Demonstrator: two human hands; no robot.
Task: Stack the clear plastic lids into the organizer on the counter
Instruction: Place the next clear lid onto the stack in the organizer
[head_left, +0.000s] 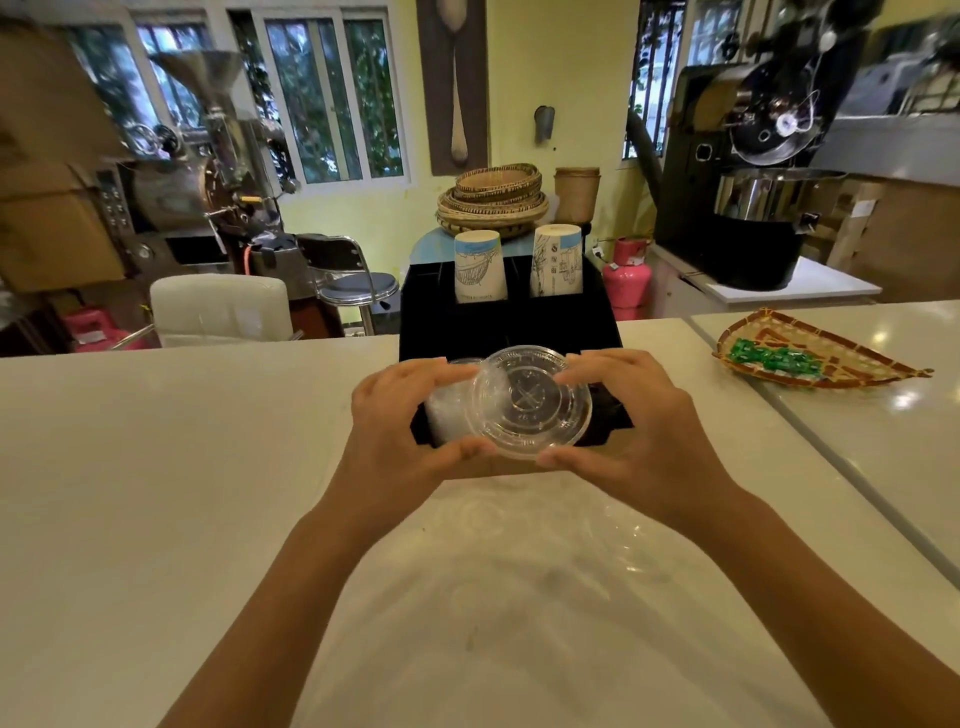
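Note:
A clear plastic lid (527, 402) is held tilted toward me between both hands, just above the front of the black organizer (509, 325). My left hand (400, 431) grips its left and lower rim; my right hand (634, 421) grips its right and lower rim. Behind the held lid, a stack of clear lids (447, 410) stands in the organizer's front left slot. Several more clear lids (550, 561) lie loose on the white counter in front of me, hard to make out.
Two stacks of paper cups (480, 267) (556, 265) stand upside down in the organizer's rear slots. A woven tray with green candies (810, 358) sits on the counter at right. Behind the counter are a stool, coffee roasters and a pink gas cylinder (626, 275).

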